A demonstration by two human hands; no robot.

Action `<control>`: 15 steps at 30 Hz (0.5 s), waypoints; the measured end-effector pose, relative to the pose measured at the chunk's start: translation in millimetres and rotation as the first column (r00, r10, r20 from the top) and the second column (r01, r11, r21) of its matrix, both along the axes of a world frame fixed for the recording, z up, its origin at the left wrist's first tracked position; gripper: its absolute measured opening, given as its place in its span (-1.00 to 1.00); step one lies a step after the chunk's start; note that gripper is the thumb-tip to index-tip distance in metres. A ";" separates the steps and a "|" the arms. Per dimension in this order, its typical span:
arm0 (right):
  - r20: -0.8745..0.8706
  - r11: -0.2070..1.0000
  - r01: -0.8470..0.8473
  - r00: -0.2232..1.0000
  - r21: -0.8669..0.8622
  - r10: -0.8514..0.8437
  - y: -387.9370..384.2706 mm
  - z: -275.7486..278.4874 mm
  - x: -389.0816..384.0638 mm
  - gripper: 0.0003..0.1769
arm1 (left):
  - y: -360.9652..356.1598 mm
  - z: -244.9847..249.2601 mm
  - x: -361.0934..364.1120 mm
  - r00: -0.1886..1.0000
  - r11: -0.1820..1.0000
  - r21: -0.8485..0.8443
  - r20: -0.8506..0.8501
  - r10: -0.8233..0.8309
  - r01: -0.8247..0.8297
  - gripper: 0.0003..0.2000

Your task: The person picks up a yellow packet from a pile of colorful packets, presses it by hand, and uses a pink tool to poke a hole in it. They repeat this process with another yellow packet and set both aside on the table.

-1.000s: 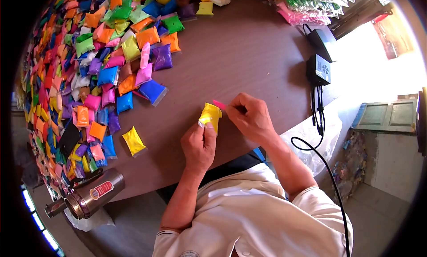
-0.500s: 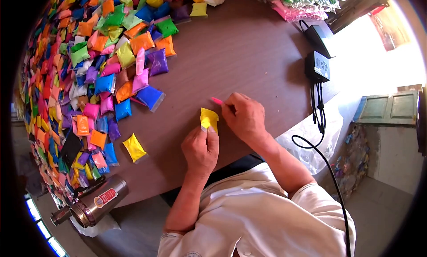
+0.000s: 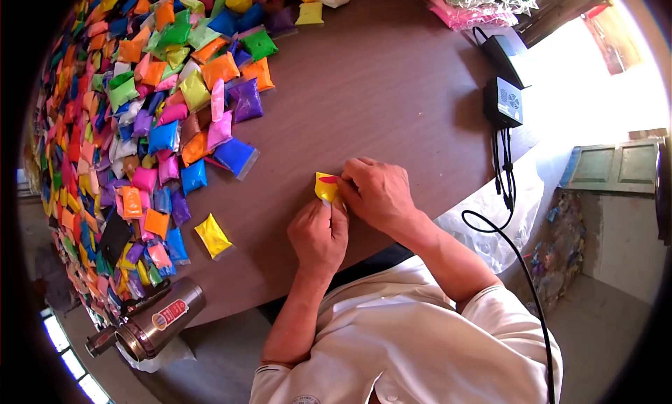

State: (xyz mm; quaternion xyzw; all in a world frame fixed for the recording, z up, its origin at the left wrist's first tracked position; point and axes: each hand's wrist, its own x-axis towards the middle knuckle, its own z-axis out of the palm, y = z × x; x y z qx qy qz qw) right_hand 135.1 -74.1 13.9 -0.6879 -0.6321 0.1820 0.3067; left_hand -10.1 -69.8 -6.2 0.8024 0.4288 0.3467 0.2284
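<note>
- Loose yellow packet (image 3: 213,237) lies on the table (image 3: 371,89), at 9 o'clock from left hand (image 3: 318,235).
- This hand pinches the second yellow packet (image 3: 321,192) at its 12 o'clock.
- Right hand (image 3: 379,195), at packet's 3 o'clock, grips pink strip (image 3: 328,180), now brought over it; both hands meet there.

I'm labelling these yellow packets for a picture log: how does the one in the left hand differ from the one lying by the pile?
The held packet is up in the left hand; the loose packet lies on the table.
The left hand partly hides the held packet; the loose packet shows whole.
A pink strip crosses the held packet in view; none crosses the loose packet.
Both are yellow.
</note>
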 end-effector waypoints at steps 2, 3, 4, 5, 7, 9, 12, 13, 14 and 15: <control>-0.025 0.999 0.042 0.999 0.024 -0.041 0.8 -4.1 0.6 -0.82 | -0.8 0.9 0.6 1.000 1.000 0.014 -0.004 0.008 -0.008 -0.78; -0.055 0.996 0.081 0.995 0.044 -0.078 1.2 -5.1 0.7 -0.83 | -1.4 1.1 -0.1 1.000 1.000 0.010 0.008 0.013 -0.013 -0.79; -0.055 0.996 0.078 0.996 0.046 -0.076 1.8 -4.9 1.7 -0.83 | -2.4 1.3 -1.2 1.000 1.000 0.006 0.020 0.019 -0.019 -0.79; -0.171 0.993 0.110 0.980 0.033 -0.102 2.9 -4.9 3.9 -0.82 | -2.8 0.9 -1.9 1.000 1.000 0.008 0.020 0.023 -0.023 -0.79; -0.287 0.991 0.135 0.949 0.012 -0.126 0.5 -2.7 8.5 -0.81 | -4.5 -0.1 -3.6 0.999 1.000 -0.004 0.028 0.024 -0.024 -0.79; -0.515 0.990 0.084 0.847 -0.116 -0.132 -0.2 7.0 16.0 -0.72 | -3.8 3.2 -2.4 1.000 1.000 0.003 0.021 0.024 -0.024 -0.79; -0.456 0.982 0.090 0.876 -0.164 -0.157 -1.0 12.2 11.3 -0.56 | -3.9 4.9 0.0 1.000 1.000 0.003 0.023 0.017 -0.017 -0.79; -0.456 0.983 0.088 0.876 -0.164 -0.154 0.5 13.1 8.1 -0.56 | -4.2 4.9 0.1 0.999 1.000 -0.002 0.030 0.011 -0.011 -0.79; -0.445 0.979 0.069 0.883 -0.190 -0.149 3.2 13.8 4.0 -0.52 | -4.1 4.9 0.2 0.999 1.000 -0.002 0.029 0.014 -0.014 -0.79; -0.434 0.975 0.050 0.890 -0.216 -0.142 5.4 14.8 1.5 -0.47 | -3.7 4.6 0.2 1.000 1.000 0.009 0.006 0.005 -0.005 -0.78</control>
